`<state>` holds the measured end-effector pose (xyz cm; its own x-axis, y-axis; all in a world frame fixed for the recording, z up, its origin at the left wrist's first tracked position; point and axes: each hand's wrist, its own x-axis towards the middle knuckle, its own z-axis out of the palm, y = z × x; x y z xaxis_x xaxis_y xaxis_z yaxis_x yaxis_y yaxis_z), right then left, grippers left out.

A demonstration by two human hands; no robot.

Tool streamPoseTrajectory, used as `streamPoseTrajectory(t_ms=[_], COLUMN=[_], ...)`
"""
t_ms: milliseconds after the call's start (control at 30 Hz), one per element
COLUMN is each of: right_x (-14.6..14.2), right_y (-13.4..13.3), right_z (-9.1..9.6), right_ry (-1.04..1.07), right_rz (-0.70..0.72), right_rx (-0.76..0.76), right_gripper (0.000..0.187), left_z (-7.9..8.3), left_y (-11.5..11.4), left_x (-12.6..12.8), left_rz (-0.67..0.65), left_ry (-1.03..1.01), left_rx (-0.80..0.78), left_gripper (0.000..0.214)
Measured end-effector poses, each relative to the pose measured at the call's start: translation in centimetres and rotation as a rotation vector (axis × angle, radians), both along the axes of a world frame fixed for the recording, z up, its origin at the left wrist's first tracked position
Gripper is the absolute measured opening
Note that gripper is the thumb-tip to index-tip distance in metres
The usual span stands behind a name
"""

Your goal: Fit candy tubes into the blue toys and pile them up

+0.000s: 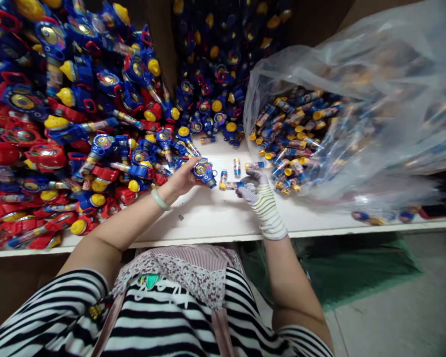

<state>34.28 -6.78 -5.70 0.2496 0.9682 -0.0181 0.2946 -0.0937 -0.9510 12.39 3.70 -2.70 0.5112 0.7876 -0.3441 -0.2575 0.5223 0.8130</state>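
My bare left hand (185, 179), with a pale green bangle at the wrist, grips a blue plastic toy (203, 169) that has a round, shiny, multicoloured disc on its front. In a striped knit glove, my right hand (259, 191) closes its fingers on the end of a small printed tube (232, 185) lying sideways just above the white table (208, 218). Close to that tube's yellow end is another small tube (223, 176). A yellow-ended tube (237, 167) stands a little farther back, and one more tube (254, 165) touches or nearly touches my gloved fingers.
Blue and red toys (78, 129) with yellow parts are heaped on the left. A clear plastic bag (342, 64) on the right spills many small tubes (293, 134). More blue toys (215, 94) fill a dark space at the back. Green sheeting (360, 267) lies below the table edge.
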Motion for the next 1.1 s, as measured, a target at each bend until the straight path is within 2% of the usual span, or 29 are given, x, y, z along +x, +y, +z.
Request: streamPoseTrajectory(t_ms=[33, 100, 167, 233, 300, 367, 433, 533, 633, 700, 900, 1033, 1100], right_x=[-0.8, -2.5, -3.8, -4.5, -4.7, -4.6, -4.7, -5.3, -6.0, -6.2, -6.3, -6.7, -6.9], right_y=[-0.3, -0.6, -0.6, -0.4, -0.2, 0.1, 0.4, 0.9, 1.3, 1.5, 1.7, 1.3, 1.2], right_z=[0.1, 0.2, 0.1, -0.1, -0.3, -0.3, -0.1, 0.4, 0.6, 0.6, 1.7, 3.6, 4.4], right_ry=[0.129, 0.228, 0.185, 0.126, 0.129, 0.133, 0.033, -0.297, -0.644, -0.799, -0.956, -1.029, -1.051], right_rz=[0.033, 0.101, 0.126, 0.077, 0.023, 0.034, 0.103, 0.194, 0.219, 0.217, 0.219, 0.248, 0.270], right_rx=[0.018, 0.015, 0.012, 0.037, 0.062, 0.072, 0.083, 0.096, 0.089, 0.095, 0.156, 0.018, -0.049], right_gripper=[0.055, 0.051, 0.044, 0.041, 0.044, 0.049, 0.051, 0.046, 0.044, 0.045, 0.046, 0.048, 0.047], left_z=[-0.1, -0.2, -0.3, -0.3, -0.3, -0.3, -0.1, 0.2, 0.5, 0.5, 0.5, 1.5, 1.9], left_y=[-0.3, -0.8, -1.1, -1.1, -0.9, -0.6, -0.4, -0.4, -0.3, -0.3, -0.2, -0.4, -0.4], left_x=[0.3, 0.8, 1.0, 1.0, 0.7, 0.4, 0.2, 0.0, -0.2, -0.2, 0.1, 0.1, 0.3], left_rz=[0.056, 0.142, 0.172, 0.226, 0.323, 0.378, 0.358, 0.300, 0.257, 0.244, 0.346, 0.220, 0.200], left_ry=[0.007, -0.006, -0.031, -0.041, -0.050, -0.056, -0.048, 0.006, 0.080, 0.103, 0.099, 0.096, 0.107], left_rx=[0.021, 0.064, 0.095, 0.132, 0.162, 0.171, 0.167, 0.202, 0.260, 0.270, 0.258, 0.274, 0.263], left_gripper=[0.045, 0.048, 0.048, 0.047, 0.046, 0.046, 0.046, 0.043, 0.039, 0.036, 0.034, 0.036, 0.037])
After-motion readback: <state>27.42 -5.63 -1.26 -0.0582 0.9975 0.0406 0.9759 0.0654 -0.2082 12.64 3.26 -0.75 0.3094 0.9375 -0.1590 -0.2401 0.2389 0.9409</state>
